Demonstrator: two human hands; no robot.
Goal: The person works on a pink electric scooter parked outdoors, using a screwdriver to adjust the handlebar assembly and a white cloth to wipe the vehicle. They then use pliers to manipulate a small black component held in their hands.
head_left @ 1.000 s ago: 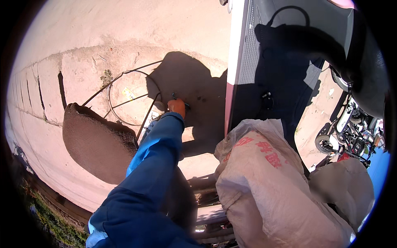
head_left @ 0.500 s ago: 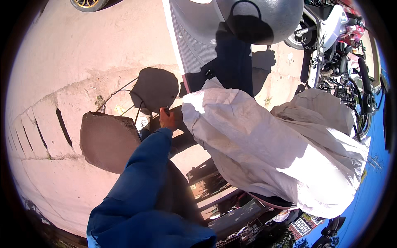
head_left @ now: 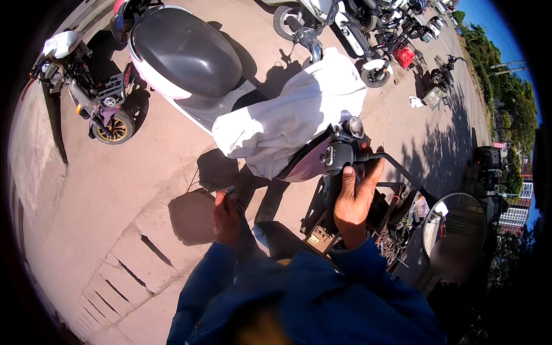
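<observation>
My right hand (head_left: 355,206) is at the scooter's black handlebar (head_left: 338,156). Its thumb lies beside the switch housing, and its fingers curl round the black mirror stem (head_left: 394,162). That stem runs out to a round mirror (head_left: 454,230). My left hand (head_left: 226,217) is closed on a small thing whose kind I cannot make out; a dark tip shows above the fingers. Just left of it is a brownish, rounded-square panel (head_left: 190,218), mirror-like, on a thin stem. A white cloth (head_left: 293,112) drapes over the scooter's front, ahead of both hands. Beyond it is the black seat (head_left: 187,52).
A small bike with a gold-rimmed wheel (head_left: 115,127) stands at the far left. Several two-wheelers, one with a white front wheel (head_left: 375,76), line the far right. Slots (head_left: 155,249) cut the pavement at left. A rack with loose parts (head_left: 391,230) is beside my right hand.
The view has swung to the right and widened. My right hand, unseen before, now shows at the handlebar. The white cloth appears farther off and bares the handlebar; my left hand stays closed.
</observation>
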